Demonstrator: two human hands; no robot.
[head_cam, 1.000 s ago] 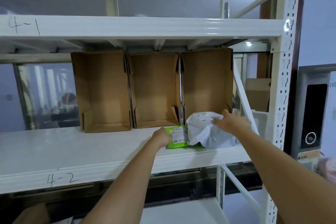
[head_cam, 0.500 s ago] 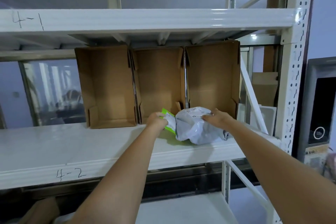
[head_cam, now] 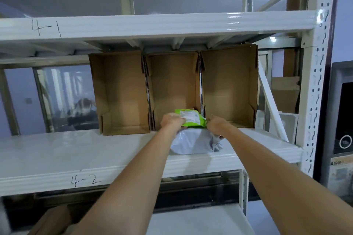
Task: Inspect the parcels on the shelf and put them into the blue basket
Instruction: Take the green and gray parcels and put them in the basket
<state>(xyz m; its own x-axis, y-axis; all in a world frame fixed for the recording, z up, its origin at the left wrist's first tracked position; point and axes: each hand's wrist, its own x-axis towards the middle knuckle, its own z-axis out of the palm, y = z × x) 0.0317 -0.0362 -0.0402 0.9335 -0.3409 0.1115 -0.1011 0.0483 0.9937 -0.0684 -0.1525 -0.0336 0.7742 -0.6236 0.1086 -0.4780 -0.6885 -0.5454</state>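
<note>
1. Centre of frame, shelf marked 4-2. Both arms reach up from the bottom edge to two parcels stacked just in front of three open cardboard boxes.
2. The green parcel sits on top, tilted, its printed label facing me. Its long axis runs left to right across the frame, between the two hands.
3. The white parcel, a soft poly bag, lies beneath it, resting on the shelf near the front lip, right of centre.
4. My left hand is closed on the left end of the green parcel, fingers curled over its edge.
5. My right hand is at the green parcel's right end and also presses on the crumpled top of the white bag. It looks closed on them, but I cannot tell how much of either it actually holds.
6. Key relation: both parcels lie directly between and under the hands, at equal reach, so neither hand is nearer. I judge the pair can come off together, toward me and down.
7. The blue basket is not in view; it lies somewhere outside the frame.
8. Risk, as I judge it: the slick white bag could slip from under the green one when lifted.
</note>
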